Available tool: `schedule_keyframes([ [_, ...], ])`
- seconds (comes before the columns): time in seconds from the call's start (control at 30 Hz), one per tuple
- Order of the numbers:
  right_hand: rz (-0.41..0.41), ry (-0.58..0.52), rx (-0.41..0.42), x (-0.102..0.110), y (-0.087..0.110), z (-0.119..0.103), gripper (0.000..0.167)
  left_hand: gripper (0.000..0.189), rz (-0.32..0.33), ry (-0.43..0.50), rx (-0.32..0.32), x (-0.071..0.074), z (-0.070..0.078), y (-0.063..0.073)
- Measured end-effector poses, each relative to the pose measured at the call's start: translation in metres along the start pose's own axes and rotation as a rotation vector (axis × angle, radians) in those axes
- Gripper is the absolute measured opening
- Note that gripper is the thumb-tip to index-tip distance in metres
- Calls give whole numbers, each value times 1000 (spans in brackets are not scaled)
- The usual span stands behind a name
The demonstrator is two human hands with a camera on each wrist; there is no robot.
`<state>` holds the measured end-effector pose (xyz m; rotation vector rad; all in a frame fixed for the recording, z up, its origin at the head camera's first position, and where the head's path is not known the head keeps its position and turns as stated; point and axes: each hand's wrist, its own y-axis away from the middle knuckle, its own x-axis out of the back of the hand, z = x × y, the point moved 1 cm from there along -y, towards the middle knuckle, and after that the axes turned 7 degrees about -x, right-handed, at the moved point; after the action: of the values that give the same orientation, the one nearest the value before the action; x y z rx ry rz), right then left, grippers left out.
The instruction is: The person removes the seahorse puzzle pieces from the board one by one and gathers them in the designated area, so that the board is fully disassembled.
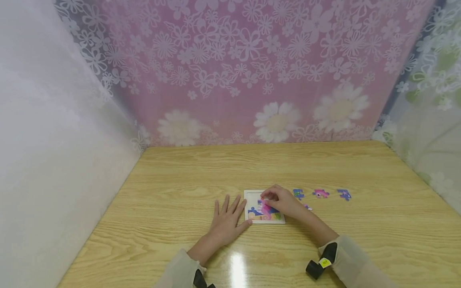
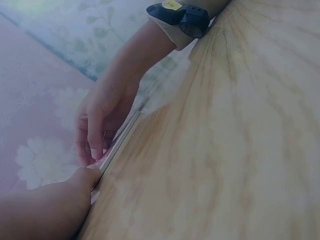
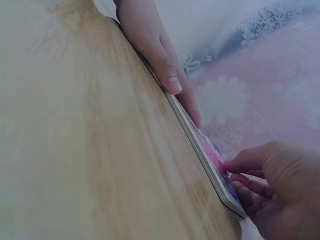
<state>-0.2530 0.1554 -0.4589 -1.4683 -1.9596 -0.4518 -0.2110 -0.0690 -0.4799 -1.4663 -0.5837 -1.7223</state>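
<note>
Thumb and fingertips of the right hand (image 1: pixel 283 202) pinch a pink puzzle piece (image 1: pixel 264 208) over the white-framed tray (image 1: pixel 283 223); left hand (image 1: pixel 227 223) spread alongside, thumb on its near-left corner. Three loose pieces (image 1: pixel 321 193) sit right of it, a fourth piece (image 1: pixel 308 207) mostly blocked by the right arm; pinched piece's outline hard to make out.

Head view high, wrist views low
</note>
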Motion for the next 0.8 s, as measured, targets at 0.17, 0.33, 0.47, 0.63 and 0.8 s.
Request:
schedule_keyframes([
  [0.17, 2, 7, 13, 1, 0, -1, 15, 69, 0, -1, 1, 2, 0, 0],
  [0.33, -3, 9, 12, 1, 0, -1, 15, 69, 0, -5, 3, 3, 0, 0],
  [0.47, -6, 9, 6, 0, -1, 0, 15, 69, -4, -11, 6, 2, 0, -1],
  [0.63, 4, 13, 7, 0, -1, 0, 15, 68, -3, -7, 4, 3, 1, 0],
  [0.8, 20, -1, 19, 2, 1, -4, 14, 69, 0, -10, -4, 2, 1, 1],
])
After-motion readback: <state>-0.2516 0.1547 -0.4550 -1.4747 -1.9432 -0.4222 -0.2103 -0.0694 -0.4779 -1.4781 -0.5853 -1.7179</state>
